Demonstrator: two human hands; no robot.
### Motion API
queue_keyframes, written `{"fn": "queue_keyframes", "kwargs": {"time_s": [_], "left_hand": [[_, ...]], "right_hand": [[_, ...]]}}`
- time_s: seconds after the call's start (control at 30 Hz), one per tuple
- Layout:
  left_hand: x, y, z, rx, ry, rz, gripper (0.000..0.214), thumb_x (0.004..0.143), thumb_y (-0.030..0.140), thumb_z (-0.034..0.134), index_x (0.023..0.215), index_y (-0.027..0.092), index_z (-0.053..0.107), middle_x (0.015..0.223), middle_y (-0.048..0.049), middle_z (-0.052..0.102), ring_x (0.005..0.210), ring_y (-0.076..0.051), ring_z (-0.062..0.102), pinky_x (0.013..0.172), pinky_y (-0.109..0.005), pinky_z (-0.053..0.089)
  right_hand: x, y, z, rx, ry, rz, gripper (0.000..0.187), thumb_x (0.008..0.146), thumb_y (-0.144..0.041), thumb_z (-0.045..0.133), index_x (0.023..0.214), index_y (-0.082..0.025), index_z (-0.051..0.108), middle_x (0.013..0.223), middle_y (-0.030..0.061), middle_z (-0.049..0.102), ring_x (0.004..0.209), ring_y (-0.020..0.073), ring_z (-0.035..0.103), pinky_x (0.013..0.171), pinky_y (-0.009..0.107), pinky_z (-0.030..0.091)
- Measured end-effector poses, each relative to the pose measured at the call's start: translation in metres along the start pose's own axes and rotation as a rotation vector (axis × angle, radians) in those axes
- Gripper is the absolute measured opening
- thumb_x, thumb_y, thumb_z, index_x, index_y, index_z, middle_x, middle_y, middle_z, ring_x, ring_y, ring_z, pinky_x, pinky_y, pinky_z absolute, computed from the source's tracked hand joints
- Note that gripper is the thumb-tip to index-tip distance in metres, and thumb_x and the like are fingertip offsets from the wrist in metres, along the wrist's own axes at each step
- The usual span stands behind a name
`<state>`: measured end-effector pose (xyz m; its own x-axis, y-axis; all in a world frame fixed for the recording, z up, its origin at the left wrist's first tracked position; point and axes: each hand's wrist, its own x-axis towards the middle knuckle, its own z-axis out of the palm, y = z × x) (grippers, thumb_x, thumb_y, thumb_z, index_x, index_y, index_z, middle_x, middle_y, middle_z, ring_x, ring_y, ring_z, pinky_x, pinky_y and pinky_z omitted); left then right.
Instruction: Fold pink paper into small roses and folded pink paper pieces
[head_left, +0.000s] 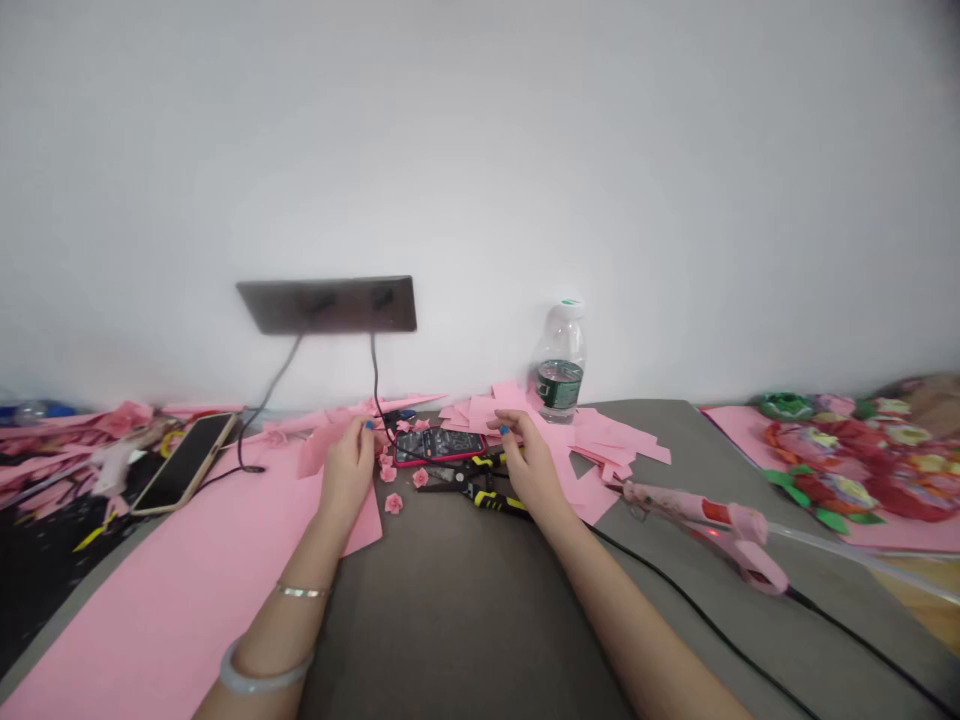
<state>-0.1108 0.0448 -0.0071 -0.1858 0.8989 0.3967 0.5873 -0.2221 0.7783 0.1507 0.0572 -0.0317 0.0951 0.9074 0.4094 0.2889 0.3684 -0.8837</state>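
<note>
My left hand (349, 465) is over the right edge of a large pink paper sheet (217, 570), its fingers drawn together. A darker pink paper piece (316, 450) is right beside these fingers; whether they grip it is hidden. My right hand (529, 460) is near a pile of pink paper strips (480, 410), thumb and forefinger apart with nothing visible between them. Between the hands lie a phone with a lit screen (439, 446) and several small pink paper flowers (393, 503). Scissors (455, 484) and a yellow-and-black handled tool (499, 503) lie beneath, partly covered by my right hand.
A pink glue gun (712, 525) with a cord lies at right. Behind the strips stands a clear bottle (560, 365). Colourful paper flowers (862, 455) are at far right. Another phone (186, 462) and scraps lie left, below a wall socket strip (330, 305) with cables.
</note>
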Motion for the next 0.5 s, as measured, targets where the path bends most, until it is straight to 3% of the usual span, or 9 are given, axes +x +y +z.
{"fn": "queue_keyframes", "kwargs": {"time_s": [0.2, 0.33, 0.5], "left_hand": [[0.0008, -0.0011, 0.0039, -0.039, 0.001, -0.019, 0.032, 0.100, 0.040, 0.028, 0.101, 0.022, 0.054, 0.072, -0.0011, 0.067, 0.061, -0.019, 0.063, 0.061, -0.031, 0.050], [0.0024, -0.0001, 0.0041, -0.011, 0.009, 0.002, 0.028, 0.098, 0.039, 0.034, 0.091, 0.022, 0.056, 0.078, -0.0034, 0.069, 0.076, -0.021, 0.065, 0.072, -0.032, 0.050], [0.0011, 0.0010, 0.0036, 0.033, -0.070, 0.009, 0.028, 0.096, 0.037, 0.041, 0.078, 0.023, 0.056, 0.071, -0.0020, 0.067, 0.067, -0.021, 0.062, 0.065, -0.031, 0.046]], "right_hand": [[0.0003, -0.0003, -0.0005, 0.010, 0.004, -0.005, 0.027, 0.089, -0.026, 0.042, 0.111, -0.021, 0.055, 0.106, 0.0125, 0.073, 0.102, 0.0254, 0.067, 0.086, 0.042, 0.050], [-0.0001, -0.0020, -0.0008, 0.012, 0.004, -0.004, 0.026, 0.088, -0.026, 0.043, 0.111, -0.020, 0.055, 0.105, 0.0128, 0.073, 0.103, 0.0260, 0.067, 0.087, 0.042, 0.050], [-0.0002, -0.0030, -0.0004, 0.012, 0.006, 0.004, 0.027, 0.089, -0.026, 0.042, 0.111, -0.020, 0.056, 0.105, 0.0132, 0.073, 0.101, 0.0260, 0.067, 0.085, 0.042, 0.050]]}}
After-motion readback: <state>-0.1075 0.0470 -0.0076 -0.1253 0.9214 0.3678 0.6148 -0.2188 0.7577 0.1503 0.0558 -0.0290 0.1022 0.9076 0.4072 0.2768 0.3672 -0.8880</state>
